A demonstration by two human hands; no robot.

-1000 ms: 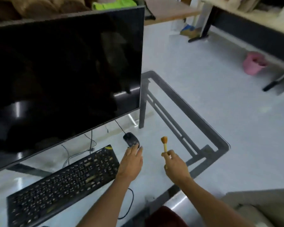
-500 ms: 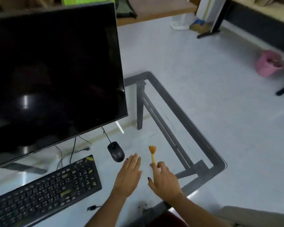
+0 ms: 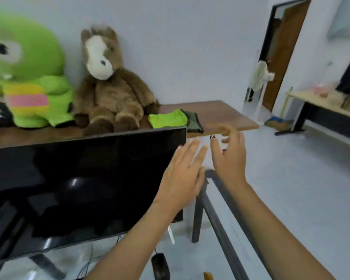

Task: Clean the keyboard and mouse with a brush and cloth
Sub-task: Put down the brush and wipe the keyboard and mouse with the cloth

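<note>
Reaching forward with both bare arms, up across the centre of the frame. Left hand (image 3: 182, 178) hovering palm-down with fingers extended and slightly spread, holding nothing, overlapping the right edge of the large black flat monitor (image 3: 79, 182) filling the left half of the frame. Right hand (image 3: 229, 158) raised just beside it, right of centre, fingers loosely curled and parted, thumb apart from the rest, gripping nothing visible; motion blur softening the fingertips.

Lying low at the bottom centre, the small black corded computer mouse (image 3: 160, 266) on the glass tabletop with dark metal frame (image 3: 226, 229), well below both hands. Just to its right, at the very bottom edge, showing only the tip of the small orange-bristled brush (image 3: 208, 276) on the glass. Keyboard out of the frame.

Sitting beyond the monitor, at centre right, the folded bright green cloth (image 3: 168, 119) on the brown wooden table (image 3: 220, 114), partly over a dark olive fabric piece (image 3: 194, 123). Leaning against the pale wall at upper left, a brown plush horse with a white muzzle (image 3: 107, 85) and a round-headed lime green plush figure (image 3: 26, 73).
</note>
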